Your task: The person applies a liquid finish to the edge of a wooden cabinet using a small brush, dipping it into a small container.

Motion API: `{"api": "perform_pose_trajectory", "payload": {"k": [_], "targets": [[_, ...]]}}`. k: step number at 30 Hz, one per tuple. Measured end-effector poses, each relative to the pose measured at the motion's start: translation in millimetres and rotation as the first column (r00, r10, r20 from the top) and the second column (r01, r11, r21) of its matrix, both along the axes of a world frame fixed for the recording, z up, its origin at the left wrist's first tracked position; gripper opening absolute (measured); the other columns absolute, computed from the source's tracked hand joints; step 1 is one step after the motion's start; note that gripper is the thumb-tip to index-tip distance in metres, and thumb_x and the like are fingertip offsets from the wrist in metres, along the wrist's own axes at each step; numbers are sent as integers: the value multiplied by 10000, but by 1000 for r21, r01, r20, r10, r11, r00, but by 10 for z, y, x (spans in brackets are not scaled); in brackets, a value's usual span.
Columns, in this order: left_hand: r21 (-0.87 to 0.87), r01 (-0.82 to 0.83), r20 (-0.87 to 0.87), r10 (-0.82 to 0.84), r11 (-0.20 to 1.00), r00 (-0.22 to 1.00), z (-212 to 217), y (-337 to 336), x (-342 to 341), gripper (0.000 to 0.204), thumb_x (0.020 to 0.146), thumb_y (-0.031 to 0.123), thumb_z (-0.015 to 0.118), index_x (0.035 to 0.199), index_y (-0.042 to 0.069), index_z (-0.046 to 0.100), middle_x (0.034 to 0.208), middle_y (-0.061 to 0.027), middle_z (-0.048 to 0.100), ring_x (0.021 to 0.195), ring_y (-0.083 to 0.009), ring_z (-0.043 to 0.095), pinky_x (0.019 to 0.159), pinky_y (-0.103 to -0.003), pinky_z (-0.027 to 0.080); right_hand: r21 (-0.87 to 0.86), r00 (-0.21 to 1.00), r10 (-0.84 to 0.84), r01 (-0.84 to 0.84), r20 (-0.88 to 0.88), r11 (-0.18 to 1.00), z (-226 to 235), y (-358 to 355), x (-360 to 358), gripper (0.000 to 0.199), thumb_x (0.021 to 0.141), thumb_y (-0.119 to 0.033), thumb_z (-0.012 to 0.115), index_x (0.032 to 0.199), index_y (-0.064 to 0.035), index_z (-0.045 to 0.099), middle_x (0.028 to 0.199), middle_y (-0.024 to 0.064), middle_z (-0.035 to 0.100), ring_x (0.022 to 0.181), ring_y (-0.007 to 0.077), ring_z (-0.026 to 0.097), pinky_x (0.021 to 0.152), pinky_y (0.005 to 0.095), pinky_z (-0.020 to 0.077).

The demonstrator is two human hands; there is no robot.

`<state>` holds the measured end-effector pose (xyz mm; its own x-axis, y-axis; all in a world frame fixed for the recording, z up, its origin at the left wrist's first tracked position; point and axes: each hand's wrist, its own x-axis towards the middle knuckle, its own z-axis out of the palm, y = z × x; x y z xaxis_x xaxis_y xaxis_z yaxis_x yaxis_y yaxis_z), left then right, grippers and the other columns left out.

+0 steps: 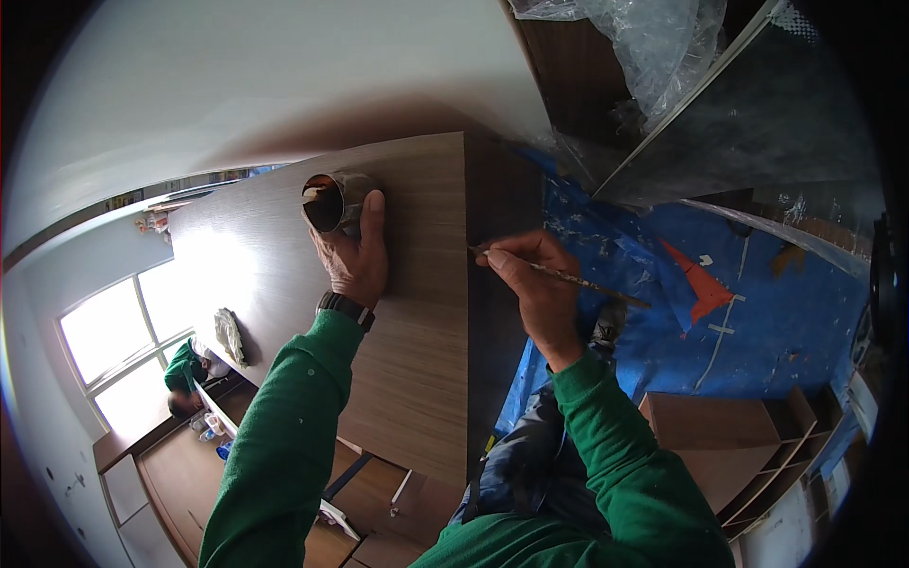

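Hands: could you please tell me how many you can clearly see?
2: the left hand around a can, the right hand holding a thin stick by the panel. Hands of the far person are unclear.

1. Panel point(417, 379): grey-brown, woodgrain.
2. Slim stick point(573, 278): brownish, pale-speckled.
3. Cup point(328, 205): brown-black inside.
4. Sleeves point(284, 426): green.
5. Wristband point(347, 309): black.
6. Floor sheet point(653, 350): blue, whitish spatters.
7. Scrap point(705, 291): orange-red.
8. Trousers point(516, 450): dark blue, mottled.

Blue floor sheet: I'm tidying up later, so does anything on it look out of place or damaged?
Yes: a jagged orange-red patch interrupts the blue floor sheet, right of the right hand; loose scrap or tear, I cannot tell. A small white fleck shows beside it.
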<state>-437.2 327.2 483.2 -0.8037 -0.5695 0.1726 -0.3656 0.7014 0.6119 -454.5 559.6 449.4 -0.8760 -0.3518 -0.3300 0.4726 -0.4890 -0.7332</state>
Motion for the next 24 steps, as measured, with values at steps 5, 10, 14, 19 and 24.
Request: {"api": "perform_pose_trajectory", "payload": {"k": [5,10,14,19,24], "targets": [[2,14,-12,-14,1000,1000,-6,-17,-6,597,915,396,725,1289,-9,498,1196,-201,528,1131,-357,530,988,-480,408,-22,1000,-2,2,3,1000,-11,3,17,64,919,-15,690,974,5,664,936,113,735,899,149,714,794,256,572],[18,21,-20,-21,1000,1000,-5,-5,-3,580,913,388,728,1277,-8,512,1193,-198,532,1125,-357,535,984,-475,411,-9,1000,7,-7,22,1000,10,23,27,65,921,-16,688,976,6,662,943,115,735,903,152,714,805,264,574],[10,6,-24,-6,1000,1000,-11,-11,2,577,914,385,729,1278,-9,515,1190,-195,534,1126,-354,534,984,-477,411,-3,999,-32,32,13,999,15,6,30,66,927,-23,686,980,8,662,953,120,736,909,154,714,809,265,575],[6,8,-16,-8,1000,1000,-20,-13,3,581,914,381,731,1287,-7,513,1182,-190,540,1115,-353,542,979,-475,416,1,999,-38,38,12,999,29,-10,18,70,931,-30,688,981,11,661,961,126,735,917,154,714,801,261,577],[17,-1,-48,2,1000,999,-13,15,-10,564,915,365,733,1275,-10,514,1177,-193,545,1105,-351,549,970,-470,425,10,1000,-19,19,10,1000,17,-8,15,75,927,-28,690,981,14,660,959,123,734,918,158,716,819,269,583]]}}
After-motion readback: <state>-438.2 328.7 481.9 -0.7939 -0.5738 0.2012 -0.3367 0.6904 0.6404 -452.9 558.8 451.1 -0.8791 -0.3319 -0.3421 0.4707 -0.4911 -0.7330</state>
